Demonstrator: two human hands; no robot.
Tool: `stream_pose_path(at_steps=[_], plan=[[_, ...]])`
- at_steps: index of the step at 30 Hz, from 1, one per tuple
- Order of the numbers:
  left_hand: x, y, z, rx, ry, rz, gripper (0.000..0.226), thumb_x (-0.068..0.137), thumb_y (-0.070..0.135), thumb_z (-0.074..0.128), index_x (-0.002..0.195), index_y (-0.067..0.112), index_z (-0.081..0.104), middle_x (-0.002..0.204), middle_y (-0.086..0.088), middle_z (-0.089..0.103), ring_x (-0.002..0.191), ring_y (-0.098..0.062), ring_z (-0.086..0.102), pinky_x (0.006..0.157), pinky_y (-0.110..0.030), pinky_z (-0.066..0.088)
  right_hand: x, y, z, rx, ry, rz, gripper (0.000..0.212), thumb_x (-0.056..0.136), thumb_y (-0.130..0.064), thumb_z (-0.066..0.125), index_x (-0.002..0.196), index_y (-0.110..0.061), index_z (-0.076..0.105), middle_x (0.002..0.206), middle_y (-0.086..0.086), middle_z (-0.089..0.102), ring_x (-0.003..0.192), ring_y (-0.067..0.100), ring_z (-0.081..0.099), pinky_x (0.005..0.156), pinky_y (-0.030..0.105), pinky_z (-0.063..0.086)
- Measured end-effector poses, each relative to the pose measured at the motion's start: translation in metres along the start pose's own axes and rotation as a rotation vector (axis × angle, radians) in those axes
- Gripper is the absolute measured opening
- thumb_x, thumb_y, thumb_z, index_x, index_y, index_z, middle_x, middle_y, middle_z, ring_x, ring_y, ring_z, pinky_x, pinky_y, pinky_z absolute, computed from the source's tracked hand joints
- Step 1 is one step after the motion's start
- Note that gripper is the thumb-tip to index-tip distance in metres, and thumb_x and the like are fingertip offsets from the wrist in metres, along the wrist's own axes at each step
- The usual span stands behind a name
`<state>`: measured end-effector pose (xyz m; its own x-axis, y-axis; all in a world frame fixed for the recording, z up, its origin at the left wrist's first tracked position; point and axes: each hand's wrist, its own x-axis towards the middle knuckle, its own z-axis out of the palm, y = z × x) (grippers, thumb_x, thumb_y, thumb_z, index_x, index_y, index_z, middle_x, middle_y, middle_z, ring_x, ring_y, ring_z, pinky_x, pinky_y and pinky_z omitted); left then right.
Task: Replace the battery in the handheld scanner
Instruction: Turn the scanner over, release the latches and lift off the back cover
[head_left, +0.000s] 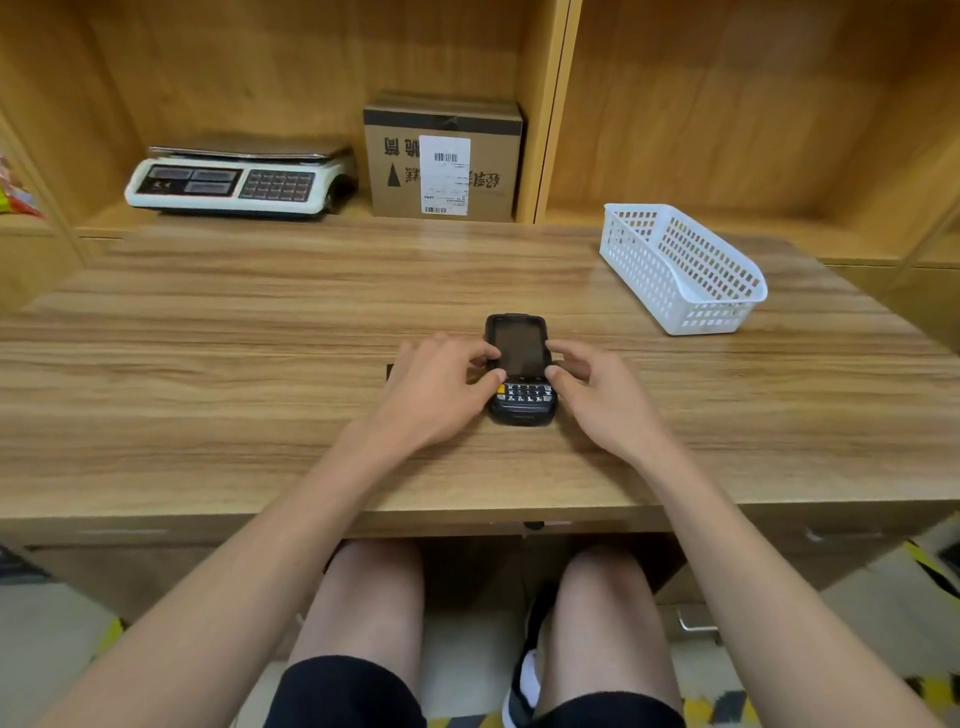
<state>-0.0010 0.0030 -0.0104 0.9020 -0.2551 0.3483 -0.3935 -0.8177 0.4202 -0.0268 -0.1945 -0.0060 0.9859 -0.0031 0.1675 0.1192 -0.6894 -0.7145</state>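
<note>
The left hand (441, 387) pinches the left edge of the handheld scanner (521, 370); the right hand (597, 395) pinches its right edge. The scanner lies face up near the middle of the worktop (234, 364), toward the front edge. It appears rigid, compact and light; grip the side edges.

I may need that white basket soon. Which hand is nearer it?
Right. The right hand is at the scanner's right side, below-left of the basket; the left hand is farther left.
</note>
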Motion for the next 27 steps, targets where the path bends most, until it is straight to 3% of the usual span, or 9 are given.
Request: stream_pose_path(at_steps=[4,10,13,15,18,22,27], plan=[[0.001,-0.001,0.0,0.015,0.017,0.001,0.034,0.09,0.046,0.057,0.117,0.031,0.07,0.108,0.01,0.074,0.109,-0.018,0.059,0.096,-0.046,0.044,-0.001,-0.003,0.0,0.046,0.02,-0.002,0.037,0.097,-0.02,0.058,0.133,-0.027,0.06,0.127,-0.004,0.068,0.121,0.008,0.059,0.099,0.026,0.045],[0.002,0.002,-0.002,0.073,0.004,0.007,0.028,0.091,0.042,0.057,0.112,0.03,0.072,0.098,0.009,0.071,0.106,-0.021,0.055,0.091,-0.044,0.04,0.001,-0.007,0.001,0.167,0.063,-0.004,0.036,0.096,-0.016,0.055,0.126,-0.033,0.064,0.115,-0.01,0.073,0.114,0.001,0.063,0.102,0.037,0.05],[0.004,0.0,-0.004,0.047,-0.003,-0.033,0.026,0.092,0.044,0.054,0.106,0.032,0.073,0.091,0.012,0.072,0.104,-0.02,0.055,0.092,-0.044,0.039,0.0,-0.013,0.003,0.214,0.07,-0.003,0.041,0.096,-0.007,0.053,0.127,-0.033,0.063,0.114,-0.014,0.072,0.111,-0.004,0.064,0.099,0.027,0.05],[0.005,0.001,-0.007,0.051,-0.008,-0.054,0.034,0.095,0.05,0.046,0.1,0.032,0.075,0.085,0.014,0.071,0.101,-0.018,0.055,0.092,-0.044,0.036,0.0,-0.017,0.004,0.25,0.072,-0.01,0.044,0.096,-0.004,0.054,0.125,-0.035,0.062,0.114,-0.015,0.071,0.113,-0.007,0.061,0.098,0.021,0.049],[0.007,0.005,-0.013,0.06,-0.046,-0.078,0.057,0.096,0.063,0.03,0.089,0.03,0.076,0.059,0.013,0.062,0.087,-0.015,0.058,0.094,-0.047,0.035,0.002,-0.021,0.006,0.309,0.084,-0.008,0.045,0.095,-0.003,0.057,0.118,-0.042,0.06,0.108,-0.021,0.069,0.112,-0.011,0.06,0.097,0.019,0.049],[0.013,0.008,-0.02,0.071,-0.081,-0.134,0.078,0.087,0.077,0.016,0.067,0.025,0.069,0.05,0.006,0.059,0.068,-0.009,0.055,0.091,-0.044,0.034,0.004,-0.025,0.011,0.351,0.091,-0.021,0.044,0.094,-0.003,0.059,0.128,-0.032,0.06,0.112,-0.019,0.069,0.115,-0.009,0.059,0.102,0.024,0.049],[0.016,0.007,-0.025,0.089,-0.101,-0.169,0.078,0.083,0.081,0.021,0.076,0.026,0.076,0.05,0.005,0.06,0.068,-0.008,0.055,0.083,-0.041,0.031,0.008,-0.028,0.019,0.384,0.03,-0.049,0.051,0.094,0.004,0.056,0.135,-0.024,0.057,0.129,-0.01,0.067,0.125,-0.003,0.055,0.108,0.033,0.045]])
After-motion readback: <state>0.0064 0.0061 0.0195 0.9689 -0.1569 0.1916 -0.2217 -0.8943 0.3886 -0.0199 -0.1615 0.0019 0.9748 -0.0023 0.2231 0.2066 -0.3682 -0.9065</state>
